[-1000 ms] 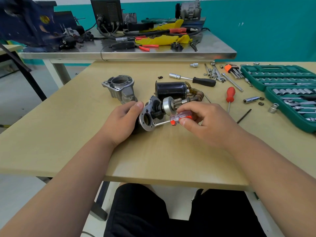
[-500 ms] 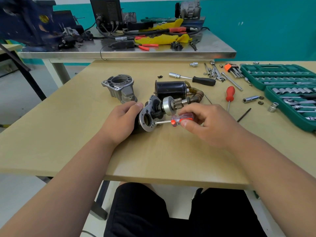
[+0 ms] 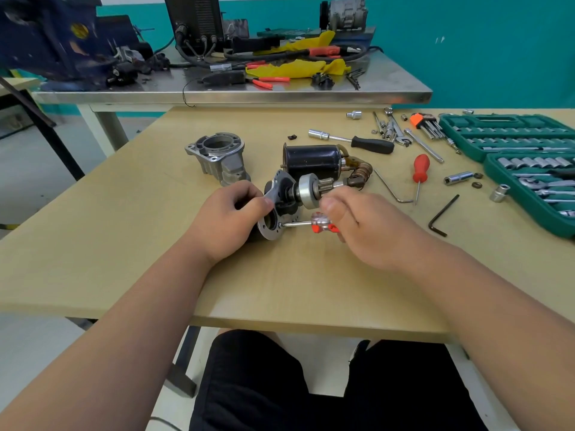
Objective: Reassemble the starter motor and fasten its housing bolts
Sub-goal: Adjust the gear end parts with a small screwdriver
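The starter motor assembly (image 3: 281,199), a grey flange plate with a silver pinion gear sticking out to the right, lies on the wooden table (image 3: 124,244). My left hand (image 3: 227,222) grips its left side, thumb on the flange. My right hand (image 3: 370,228) holds a small screwdriver (image 3: 314,224) with a clear and orange handle; its tip touches the flange's lower edge. The black motor body (image 3: 314,158) lies just behind. An aluminium nose housing (image 3: 219,157) stands to the left, apart from both hands.
To the right lie a red screwdriver (image 3: 420,172), a black hex key (image 3: 443,216), a socket driver (image 3: 354,139), loose sockets and an open green socket set (image 3: 513,141). A steel bench (image 3: 236,96) with tools stands behind the table.
My right hand has rolled around the screwdriver handle and its fingers now cover more of it. My left thumb has moved up onto the flange. The assembly stays in place.
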The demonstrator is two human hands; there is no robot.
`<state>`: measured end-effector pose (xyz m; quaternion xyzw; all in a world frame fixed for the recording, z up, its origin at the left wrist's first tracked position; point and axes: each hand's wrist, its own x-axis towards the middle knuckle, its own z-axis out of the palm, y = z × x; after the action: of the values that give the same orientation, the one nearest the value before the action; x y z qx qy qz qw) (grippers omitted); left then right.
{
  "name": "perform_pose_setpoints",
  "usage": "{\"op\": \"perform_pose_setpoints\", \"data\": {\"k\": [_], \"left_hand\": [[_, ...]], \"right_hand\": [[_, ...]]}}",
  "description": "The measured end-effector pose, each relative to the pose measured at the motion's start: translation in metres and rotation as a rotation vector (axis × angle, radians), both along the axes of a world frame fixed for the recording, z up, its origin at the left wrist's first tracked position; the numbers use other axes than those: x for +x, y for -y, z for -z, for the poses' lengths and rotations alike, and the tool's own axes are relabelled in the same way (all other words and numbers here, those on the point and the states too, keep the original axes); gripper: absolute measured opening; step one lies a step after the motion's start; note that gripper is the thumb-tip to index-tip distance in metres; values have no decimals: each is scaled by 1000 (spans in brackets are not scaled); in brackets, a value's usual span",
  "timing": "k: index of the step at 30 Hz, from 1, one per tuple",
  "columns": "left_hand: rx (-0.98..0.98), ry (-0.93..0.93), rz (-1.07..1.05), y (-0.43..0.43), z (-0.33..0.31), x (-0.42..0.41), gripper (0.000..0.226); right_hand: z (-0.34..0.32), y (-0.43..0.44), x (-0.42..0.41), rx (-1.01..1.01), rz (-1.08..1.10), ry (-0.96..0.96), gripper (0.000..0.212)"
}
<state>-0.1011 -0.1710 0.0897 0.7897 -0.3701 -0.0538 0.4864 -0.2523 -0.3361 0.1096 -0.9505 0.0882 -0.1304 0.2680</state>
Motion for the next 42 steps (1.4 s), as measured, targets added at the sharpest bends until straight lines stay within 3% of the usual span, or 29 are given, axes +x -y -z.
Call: {"op": "perform_pose_setpoints", "data": {"k": [4,7,10,12,16,18,22,24,27,29,34,39,41,42], "left_hand": [[-1,2,-17,-1,1,0,22],[6,18,-21,-1,1,-1,22],[8,35,-38,-1,1,-1,25],[16,57,-37,-2,1,-2,29],[33,73,-67,-1,4,-3,36],[36,82,-80,1,5,-3,38],[46,116,-82,1,6,-3,34],[47,119,-85,1,7,-3,30],[42,102,-99,1,7,-3,30],[40,97,-104,2,7,-3,33],[47,96,-106,1,7,-2,28],[43,90,-110,2,7,-3,25],[46,96,-102,2,7,-3,25],[44,98,-103,2,8,-3,25]], "right_hand": [[0,3,-1,82,-20,-158,23],[-3,4,-3,15,16,-116,15],[-2,-5,6,-42,106,-34,48],[0,-7,10,-21,145,-67,55],[-5,6,3,121,38,-288,25],[-7,13,0,85,39,-307,21],[3,2,7,58,125,-151,61],[6,-2,10,40,143,-123,54],[-1,9,5,149,89,-279,28],[-5,15,2,140,82,-298,25],[7,-2,10,82,193,-80,58],[-2,14,2,224,68,-297,31],[-2,15,-1,191,78,-242,21],[-1,12,1,167,91,-197,29]]}}
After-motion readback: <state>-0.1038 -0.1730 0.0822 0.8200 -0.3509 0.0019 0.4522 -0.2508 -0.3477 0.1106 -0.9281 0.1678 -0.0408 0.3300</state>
